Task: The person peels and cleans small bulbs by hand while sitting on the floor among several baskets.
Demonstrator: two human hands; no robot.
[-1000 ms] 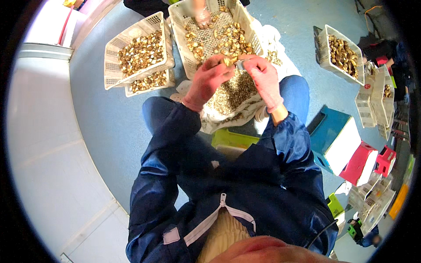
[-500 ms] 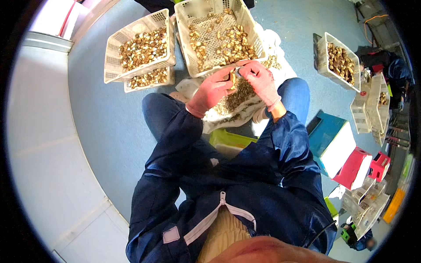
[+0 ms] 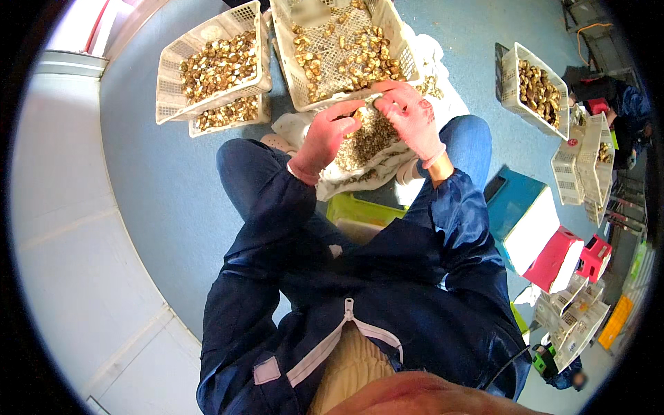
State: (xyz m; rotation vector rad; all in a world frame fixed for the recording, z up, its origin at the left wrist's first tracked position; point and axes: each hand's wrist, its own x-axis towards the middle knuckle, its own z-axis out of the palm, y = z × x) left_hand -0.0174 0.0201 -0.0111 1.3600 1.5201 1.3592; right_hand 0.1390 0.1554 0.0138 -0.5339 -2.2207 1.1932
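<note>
Both my hands wear pink gloves and meet above a white sheet between my knees. In my left hand, pinched by thumb and fingertips, is a brown-and-cream mushroom, partly covered by the fingers. My right hand is closed close beside it, around a small greyish thing too hidden to name. Beneath them lies a heap of small brownish bits, like cut stems. Just beyond my hands stands a white plastic crate with mushrooms scattered over its mesh bottom.
Two stacked crates of mushrooms stand at the left. Another mushroom crate sits on the blue floor to the right. Beyond my right knee are a blue-and-white box and pink stools. Other people are at the far right.
The view has shifted slightly. My hands have moved a little apart, and the mushroom has turned and shows less between the left fingers.
</note>
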